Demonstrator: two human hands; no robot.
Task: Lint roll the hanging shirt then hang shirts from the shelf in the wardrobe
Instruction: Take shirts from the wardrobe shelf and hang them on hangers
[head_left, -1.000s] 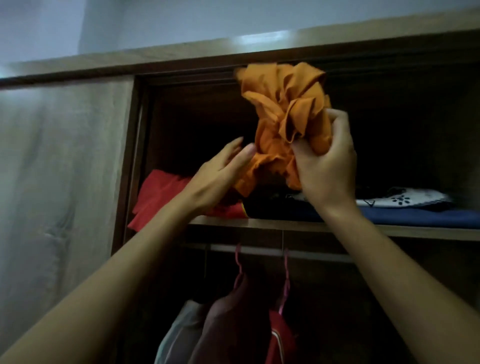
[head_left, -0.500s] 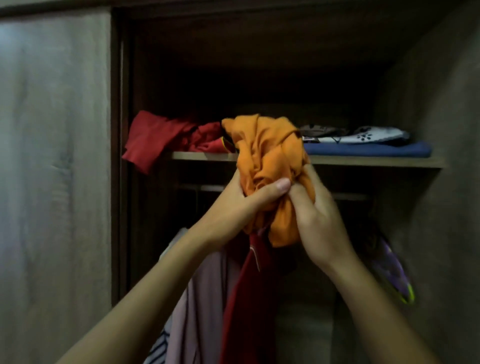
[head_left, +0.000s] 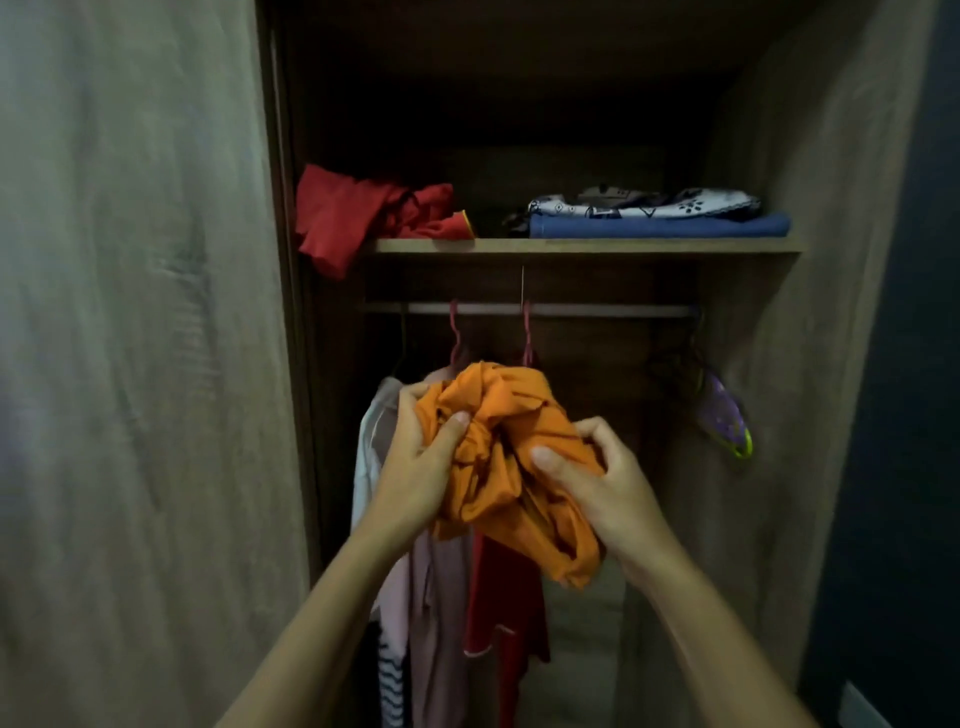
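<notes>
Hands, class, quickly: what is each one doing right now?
Left hand: grips the orange shirt.
Right hand: grips the same orange shirt.

One orange shirt (head_left: 506, 457), two hands, two pink hangers (head_left: 455, 338).

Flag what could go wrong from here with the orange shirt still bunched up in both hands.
1. The orange shirt is a tight wad gripped by the left hand and right hand; shaking it open this close could snag the pink hangers or knock the hanging clothes.
2. No free hanger is in either hand, so one hand probably must let go, and the shirt may drop.
3. The red garment already droops over the shelf edge and could slide off if brushed.
</notes>
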